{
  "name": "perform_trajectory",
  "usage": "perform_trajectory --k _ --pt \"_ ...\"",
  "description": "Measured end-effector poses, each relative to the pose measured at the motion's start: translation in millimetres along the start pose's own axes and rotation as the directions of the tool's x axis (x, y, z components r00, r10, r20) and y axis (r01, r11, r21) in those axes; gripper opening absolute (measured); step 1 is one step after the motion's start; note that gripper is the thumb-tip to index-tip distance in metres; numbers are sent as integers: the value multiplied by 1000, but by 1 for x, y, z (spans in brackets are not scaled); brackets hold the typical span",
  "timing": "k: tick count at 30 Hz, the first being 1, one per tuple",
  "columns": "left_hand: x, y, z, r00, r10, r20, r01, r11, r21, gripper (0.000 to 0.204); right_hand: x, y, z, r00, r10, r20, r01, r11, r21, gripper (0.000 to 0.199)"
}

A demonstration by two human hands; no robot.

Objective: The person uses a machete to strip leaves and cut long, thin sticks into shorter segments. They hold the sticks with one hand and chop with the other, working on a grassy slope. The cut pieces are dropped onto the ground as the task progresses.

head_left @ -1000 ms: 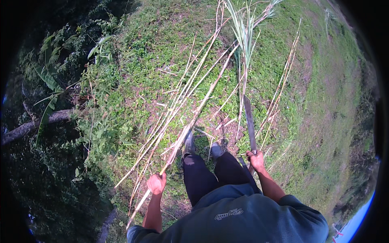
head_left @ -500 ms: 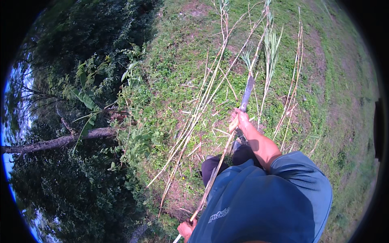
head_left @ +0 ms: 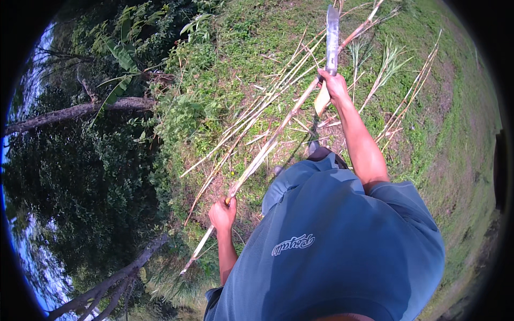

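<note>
— Pale, dry long cane stalk [head_left: 278,136]: where?
— I log it slanting over grass, left hand [head_left: 223,214] fisted round its lower part.
— Grey long-bladed machete [head_left: 332,37]?
— Right hand [head_left: 335,85] clamped on its handle, blade raised above the stalk.

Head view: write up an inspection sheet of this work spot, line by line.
Surface: grassy slope with bare, dry patches.
Job's things: long pale cane stalk held slanting; long-bladed knife raised, blade pointing away.
Clutter: cut stalks strewn across the grass.
Grippers: left hand closed round the stalk's lower part; right hand closed on the knife handle.
Cables: nothing seen.
Surroundings: dense bushes and fallen trunk on the left.
</note>
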State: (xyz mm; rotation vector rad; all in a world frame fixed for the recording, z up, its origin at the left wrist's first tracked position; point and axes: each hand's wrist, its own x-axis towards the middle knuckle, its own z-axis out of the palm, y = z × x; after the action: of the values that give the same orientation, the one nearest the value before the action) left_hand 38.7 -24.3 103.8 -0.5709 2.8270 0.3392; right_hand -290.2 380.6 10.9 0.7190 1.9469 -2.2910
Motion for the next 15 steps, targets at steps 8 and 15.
perform_trajectory --k 8,15 --pt "22 57 -41 991 128 -39 -129 991 -45 25 -108 -10 -14 925 197 325 -28 888 -459 20" --pt "44 96 -19 934 219 282 -192 974 -118 41 -121 49 -22 829 258 496 35 861 -507 13"
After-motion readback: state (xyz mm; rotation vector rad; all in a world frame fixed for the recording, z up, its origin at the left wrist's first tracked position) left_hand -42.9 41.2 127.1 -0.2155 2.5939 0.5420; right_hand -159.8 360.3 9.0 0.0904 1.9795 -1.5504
